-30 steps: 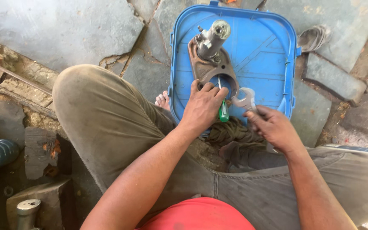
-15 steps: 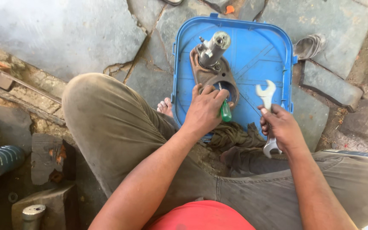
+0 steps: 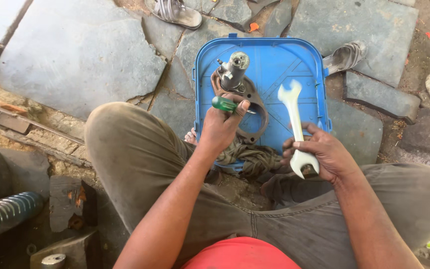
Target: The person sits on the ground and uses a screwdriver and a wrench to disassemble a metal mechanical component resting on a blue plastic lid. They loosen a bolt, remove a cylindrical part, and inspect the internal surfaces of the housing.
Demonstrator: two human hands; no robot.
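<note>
The right hand point(image 3: 319, 157) is wrapped around a silver wrench point(image 3: 294, 124) — its long side points up, away from the person, over the near right part of the blue tray point(image 3: 307, 52). The left hand point(image 3: 222, 127) pinches a green screwdriver point(image 3: 225, 104) just beside the metal part point(image 3: 235, 72) — near the tray's left edge. The tray's far right corner is bare.

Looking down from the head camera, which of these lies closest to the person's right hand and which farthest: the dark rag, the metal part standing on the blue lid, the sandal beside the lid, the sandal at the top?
From the right hand:
1. Dark rag, just to its left, at the blue lid's near edge.
2. Metal part, up and left on the lid.
3. Sandal beside the lid, up and right; too close to the metal part to rank surely.
4. Sandal at the top, far upper left.
</note>
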